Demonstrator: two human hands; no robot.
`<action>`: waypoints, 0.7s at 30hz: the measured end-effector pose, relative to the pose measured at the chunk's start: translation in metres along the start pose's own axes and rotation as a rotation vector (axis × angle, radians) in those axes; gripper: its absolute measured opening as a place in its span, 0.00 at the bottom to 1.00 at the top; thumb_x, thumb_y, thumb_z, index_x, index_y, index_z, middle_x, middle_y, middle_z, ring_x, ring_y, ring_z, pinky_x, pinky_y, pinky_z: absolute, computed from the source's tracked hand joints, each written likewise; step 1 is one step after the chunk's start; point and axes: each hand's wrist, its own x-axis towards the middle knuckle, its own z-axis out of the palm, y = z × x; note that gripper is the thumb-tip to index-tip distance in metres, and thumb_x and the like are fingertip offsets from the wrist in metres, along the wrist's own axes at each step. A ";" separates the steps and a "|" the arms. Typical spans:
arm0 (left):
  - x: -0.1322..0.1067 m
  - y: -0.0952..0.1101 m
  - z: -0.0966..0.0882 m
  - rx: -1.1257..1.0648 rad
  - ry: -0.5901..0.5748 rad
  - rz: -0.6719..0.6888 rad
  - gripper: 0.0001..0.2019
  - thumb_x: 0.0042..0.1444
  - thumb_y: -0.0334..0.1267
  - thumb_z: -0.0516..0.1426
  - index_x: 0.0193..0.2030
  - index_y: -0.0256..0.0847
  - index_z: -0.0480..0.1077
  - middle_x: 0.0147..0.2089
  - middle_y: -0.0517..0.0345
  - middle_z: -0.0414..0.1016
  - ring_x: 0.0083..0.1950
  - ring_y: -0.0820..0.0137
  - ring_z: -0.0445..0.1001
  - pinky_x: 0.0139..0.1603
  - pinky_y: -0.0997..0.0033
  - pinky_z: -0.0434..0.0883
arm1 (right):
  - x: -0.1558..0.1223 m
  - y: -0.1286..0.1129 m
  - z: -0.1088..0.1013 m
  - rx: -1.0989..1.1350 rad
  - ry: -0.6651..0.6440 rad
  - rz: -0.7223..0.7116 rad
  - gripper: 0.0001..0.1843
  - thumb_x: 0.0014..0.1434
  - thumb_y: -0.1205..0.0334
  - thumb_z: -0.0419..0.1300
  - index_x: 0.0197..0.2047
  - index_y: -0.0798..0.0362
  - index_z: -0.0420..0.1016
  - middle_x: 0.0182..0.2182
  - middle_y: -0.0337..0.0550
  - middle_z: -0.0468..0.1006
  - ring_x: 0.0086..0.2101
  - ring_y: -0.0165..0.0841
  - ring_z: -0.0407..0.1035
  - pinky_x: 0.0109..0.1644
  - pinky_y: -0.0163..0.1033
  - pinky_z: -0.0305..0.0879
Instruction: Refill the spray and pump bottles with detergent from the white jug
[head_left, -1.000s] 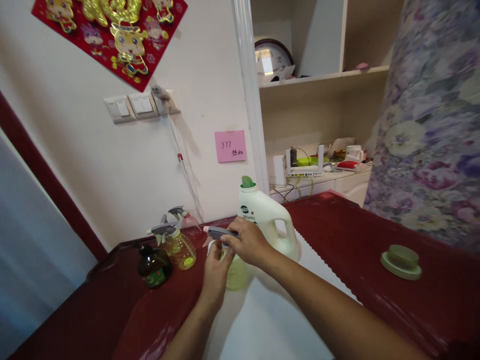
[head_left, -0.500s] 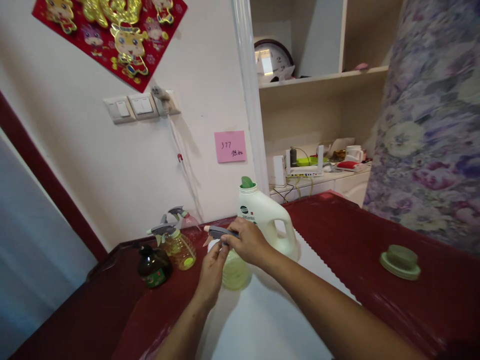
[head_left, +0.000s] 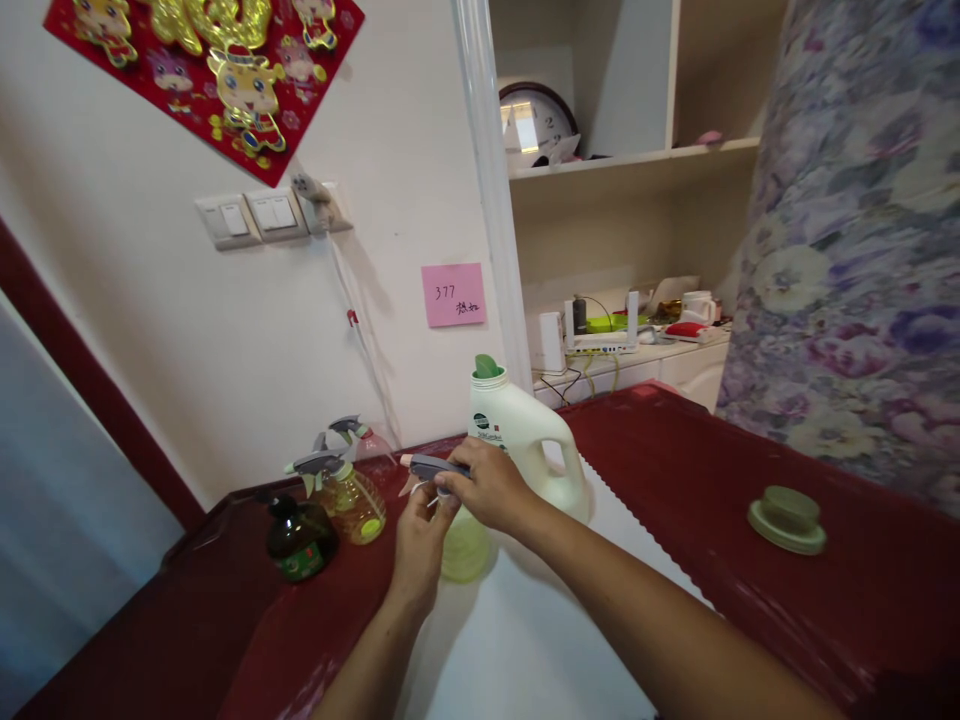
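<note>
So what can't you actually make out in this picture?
- Neck of the spray bottle, head view: both hands cover it.
- Label on the white jug: too small to read.
- Second line on the pink note: too small.
- Clock on the shelf: partly behind the door frame, glare on its face.

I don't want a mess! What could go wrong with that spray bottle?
The right hand and left hand hold the sprayer head on the green bottle; it might tip and spill. The open jug stands close behind and could get knocked. A squeeze might spray the cloth.
</note>
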 end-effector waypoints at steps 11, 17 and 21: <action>0.004 -0.002 0.003 -0.016 0.019 0.027 0.26 0.47 0.51 0.70 0.48 0.39 0.74 0.51 0.48 0.81 0.54 0.54 0.78 0.53 0.61 0.72 | 0.000 0.001 0.003 0.025 0.019 -0.014 0.11 0.65 0.55 0.64 0.36 0.54 0.74 0.37 0.39 0.76 0.39 0.33 0.71 0.46 0.44 0.69; 0.004 0.001 -0.001 0.005 0.005 0.026 0.25 0.49 0.50 0.69 0.49 0.37 0.75 0.51 0.46 0.81 0.56 0.53 0.76 0.58 0.57 0.69 | 0.000 0.002 0.003 0.022 0.019 -0.007 0.10 0.65 0.56 0.64 0.36 0.54 0.75 0.38 0.39 0.77 0.39 0.32 0.72 0.46 0.44 0.70; 0.000 0.004 -0.008 0.004 -0.095 0.009 0.24 0.54 0.54 0.66 0.49 0.38 0.77 0.50 0.47 0.82 0.56 0.52 0.76 0.58 0.55 0.69 | 0.001 0.003 0.004 0.034 0.016 -0.015 0.11 0.65 0.56 0.64 0.36 0.54 0.75 0.38 0.39 0.77 0.40 0.34 0.72 0.47 0.45 0.70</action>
